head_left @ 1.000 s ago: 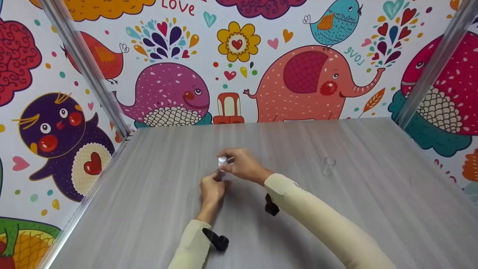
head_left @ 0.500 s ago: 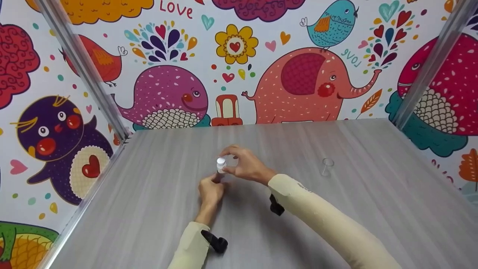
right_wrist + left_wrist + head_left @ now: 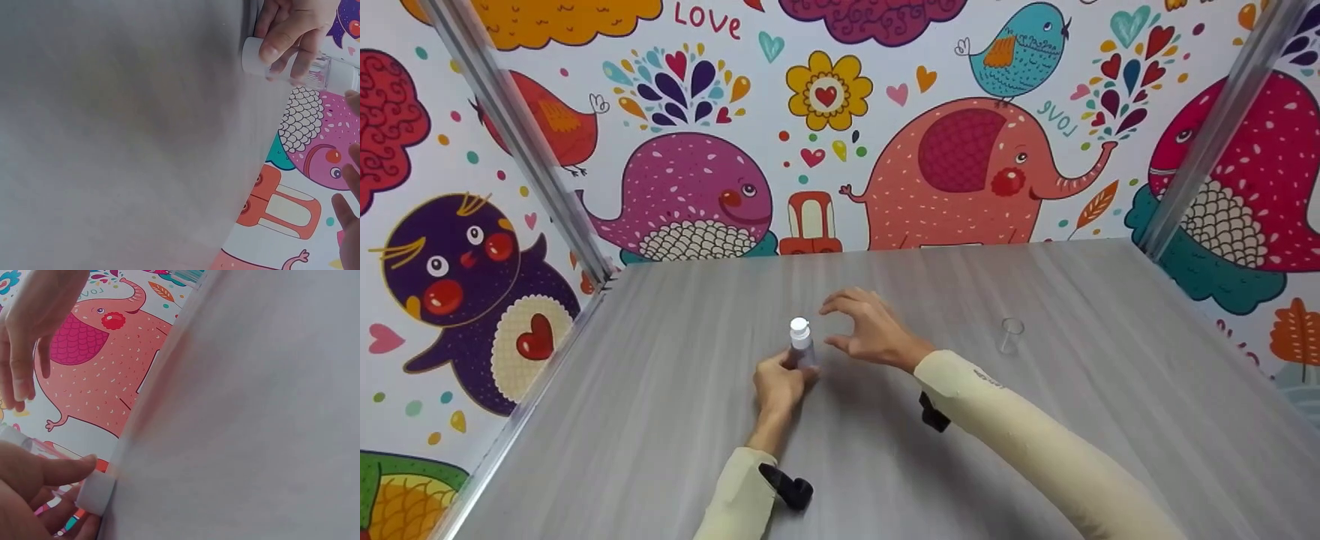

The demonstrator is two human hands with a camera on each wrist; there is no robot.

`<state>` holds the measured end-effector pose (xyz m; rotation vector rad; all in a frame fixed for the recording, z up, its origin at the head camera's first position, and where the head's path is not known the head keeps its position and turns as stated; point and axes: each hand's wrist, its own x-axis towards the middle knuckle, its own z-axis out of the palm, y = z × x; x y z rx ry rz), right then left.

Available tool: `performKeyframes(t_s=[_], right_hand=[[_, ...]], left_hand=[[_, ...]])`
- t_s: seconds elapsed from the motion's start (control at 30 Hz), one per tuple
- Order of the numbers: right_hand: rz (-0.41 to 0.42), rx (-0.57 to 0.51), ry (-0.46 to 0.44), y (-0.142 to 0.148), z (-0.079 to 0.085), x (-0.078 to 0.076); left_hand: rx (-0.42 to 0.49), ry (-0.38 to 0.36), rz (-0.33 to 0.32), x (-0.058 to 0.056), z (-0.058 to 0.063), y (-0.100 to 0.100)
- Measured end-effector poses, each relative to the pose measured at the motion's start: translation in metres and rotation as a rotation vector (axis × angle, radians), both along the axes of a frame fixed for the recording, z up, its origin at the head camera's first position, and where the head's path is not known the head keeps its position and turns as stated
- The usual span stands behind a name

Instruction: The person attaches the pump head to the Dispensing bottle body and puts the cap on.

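Note:
A small clear bottle (image 3: 801, 346) with a white top stands near the middle of the table. My left hand (image 3: 777, 386) grips it low down, thumb and fingers around its body. The left wrist view shows its white base (image 3: 97, 492) just under my left thumb. My right hand (image 3: 877, 330) is to the right of the bottle's top, its fingers spread in a loose curve and holding nothing. In the right wrist view the bottle's clear body (image 3: 315, 68) shows between the white ends, and my right fingers (image 3: 350, 179) appear at the edge.
A clear open cylinder (image 3: 1011, 336), like a small cup or cap, stands on the table to the right. The grey table (image 3: 660, 450) meets a patterned wall (image 3: 825, 165) at the back, with metal posts (image 3: 510, 135) at the corners.
My right hand has let go of the bottle's white top and drawn off to the right, its fingers spreading. My left hand still grips the bottle, now more fully in sight.

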<state>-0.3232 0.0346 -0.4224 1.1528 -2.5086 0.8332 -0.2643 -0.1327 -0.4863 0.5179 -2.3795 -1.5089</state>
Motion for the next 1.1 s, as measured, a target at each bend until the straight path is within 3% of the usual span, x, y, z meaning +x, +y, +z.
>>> performKeyframes(t_s=[0.33, 0.57, 0.8, 1.1], right_hand=[[-0.03, 0.042, 0.099, 0.023, -0.004, -0.002], [-0.046, 0.046, 0.078, 0.041, -0.008, -0.002], [-0.031, 0.047, 0.161, 0.055, -0.015, -0.004], [-0.048, 0.071, 0.136, 0.068, -0.022, -0.005]], left_hand=[[0.018, 0.009, -0.003, 0.0, -0.001, 0.001], [0.049, 0.013, -0.008, -0.002, 0.0, 0.002], [0.045, 0.006, -0.013, -0.001, 0.0, 0.002], [-0.003, 0.033, -0.005, -0.001, -0.002, 0.001]])
